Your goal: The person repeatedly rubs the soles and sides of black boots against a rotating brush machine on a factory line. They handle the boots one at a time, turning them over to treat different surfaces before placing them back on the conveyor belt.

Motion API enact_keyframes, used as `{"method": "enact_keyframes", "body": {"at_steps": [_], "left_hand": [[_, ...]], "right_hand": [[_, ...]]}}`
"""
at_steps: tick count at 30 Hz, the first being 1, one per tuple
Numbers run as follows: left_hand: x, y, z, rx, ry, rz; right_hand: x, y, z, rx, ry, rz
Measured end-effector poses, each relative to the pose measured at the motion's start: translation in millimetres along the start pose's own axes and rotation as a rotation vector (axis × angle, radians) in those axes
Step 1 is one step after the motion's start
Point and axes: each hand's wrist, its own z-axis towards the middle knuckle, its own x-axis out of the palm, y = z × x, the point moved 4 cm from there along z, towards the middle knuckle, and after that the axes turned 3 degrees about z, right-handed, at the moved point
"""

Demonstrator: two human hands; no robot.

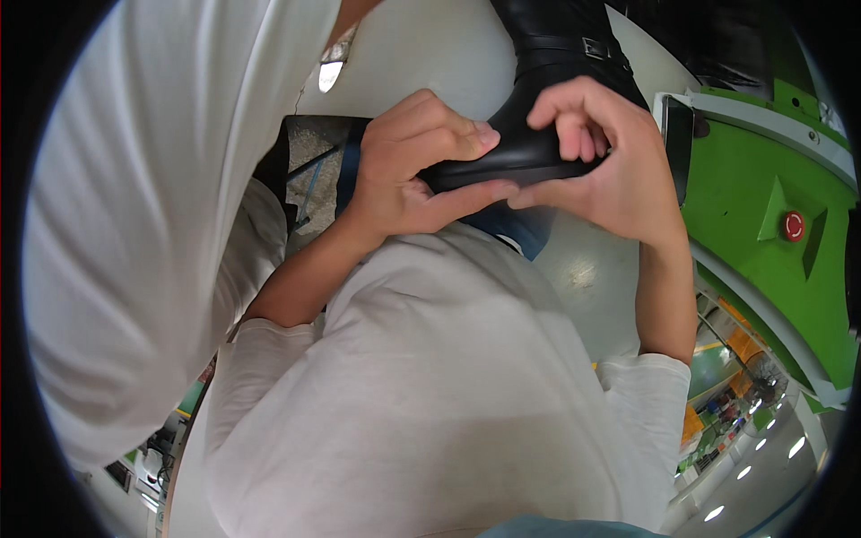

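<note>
A black leather boot (522, 121) lies on its side in front of me, with its shaft reaching up to the top edge. A strap with a metal buckle (594, 48) crosses the shaft. Wrapped round the toe end is my left hand (408, 170), its thumb under the sole edge and its fingers over the upper. My right hand (619, 161) grips the boot's other side, its fingers curled above the upper and its thumb along the sole edge. The two thumb tips nearly meet at the sole. What lies under the boot is mostly hidden.
A pale work surface (430, 45) stretches behind the boot. On the right stands a green machine (758, 224) with a red push button (793, 226). Close by on my left is another person's white clothing (170, 179). Shiny black items (717, 45) sit at the upper right.
</note>
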Motion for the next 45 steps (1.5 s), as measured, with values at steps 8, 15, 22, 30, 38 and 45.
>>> {"method": "enact_keyframes", "body": {"at_steps": [8, 15, 22, 30, 38, 45], "left_hand": [[-2.9, 2.9, 6.7, 0.056, 0.083, 0.056], [11.0, -23.9, 34.5, -0.095, 0.217, 0.184], [19.0, 0.5, 27.6, -0.103, 0.296, -0.106], [30.0, -19.0, 1.8, 0.01, 0.343, -0.129], [44.8, -185.3, 93.9, 0.59, 0.267, 0.154], [70.2, -244.1, 190.1, 0.633, 0.427, 0.781]], "right_hand": [[-17.4, -21.0, -8.6, -0.077, -0.049, 0.019], [-26.1, -31.2, -13.7, -0.061, -0.049, 0.107], [-71.2, -141.4, -23.8, 0.372, -0.255, 0.119], [-43.8, -117.3, -81.5, 0.367, -0.421, 0.601], [-129.0, 44.7, -164.6, -0.051, -0.716, 0.026], [-148.0, 68.0, -101.2, -0.254, -0.397, -0.61]]}}
